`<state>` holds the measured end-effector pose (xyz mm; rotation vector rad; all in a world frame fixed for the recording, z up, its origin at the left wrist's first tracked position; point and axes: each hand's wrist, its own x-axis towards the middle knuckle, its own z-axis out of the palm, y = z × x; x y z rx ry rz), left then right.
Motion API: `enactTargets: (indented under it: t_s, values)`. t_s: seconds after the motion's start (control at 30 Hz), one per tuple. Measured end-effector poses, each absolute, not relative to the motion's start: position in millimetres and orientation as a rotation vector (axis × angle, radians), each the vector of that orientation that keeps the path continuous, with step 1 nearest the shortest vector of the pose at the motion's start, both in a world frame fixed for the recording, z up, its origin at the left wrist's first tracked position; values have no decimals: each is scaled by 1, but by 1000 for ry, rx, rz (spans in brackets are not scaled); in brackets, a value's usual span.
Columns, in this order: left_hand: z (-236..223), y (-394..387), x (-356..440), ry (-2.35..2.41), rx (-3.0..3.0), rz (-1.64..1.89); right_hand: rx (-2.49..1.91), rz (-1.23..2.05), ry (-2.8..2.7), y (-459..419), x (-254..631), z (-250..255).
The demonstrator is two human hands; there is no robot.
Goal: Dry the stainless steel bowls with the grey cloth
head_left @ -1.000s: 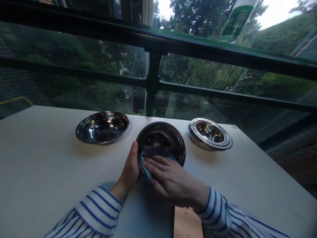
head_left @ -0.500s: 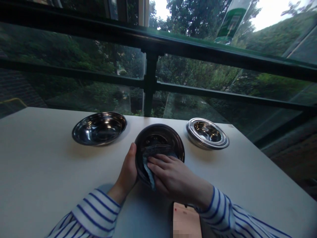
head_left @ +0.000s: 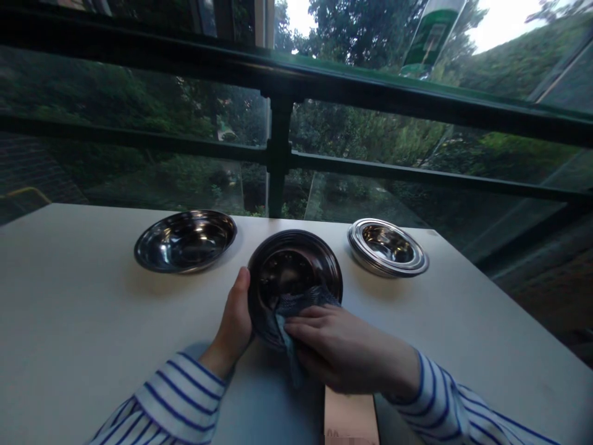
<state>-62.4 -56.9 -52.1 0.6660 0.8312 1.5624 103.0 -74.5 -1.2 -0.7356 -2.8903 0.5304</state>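
Left hand [head_left: 235,321]: cupped tight against the near-left rim of the middle bowl [head_left: 296,272], apparently bracing it against sliding.
Right hand [head_left: 345,349]: fingers closed on a blue-grey cloth [head_left: 296,306], pressing it into the bowl's near side.
Middle bowl: on the desk [head_left: 69,321], centre, tipped slightly toward the person.
Neighbours: single steel bowl [head_left: 186,240] left, stacked bowls [head_left: 388,247] right, both apart.
Writing: nothing legible; green sign [head_left: 428,37] outside is blurred.

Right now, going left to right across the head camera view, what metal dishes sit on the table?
Wide steel bowl → dark steel bowl, steadied by the left hand and wiped with a cloth under the right hand → stack of rimmed steel plates.
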Motion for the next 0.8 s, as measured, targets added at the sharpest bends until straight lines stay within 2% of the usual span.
enactTargets:
  t_s: [0.23,0.43,0.63,0.8]
  values:
    - [-48,-56,-59,774,599,1602,-689,403,-2844,-75,91,-6]
    - [-46,-57,-61,805,613,1486,-909,274,-2934,-78,100,0]
    - [-40,-57,-60,786,566,1501,-726,312,-2836,-76,90,-7]
    - [-41,-56,-61,755,566,1483,-846,368,-2908,-76,102,-2]
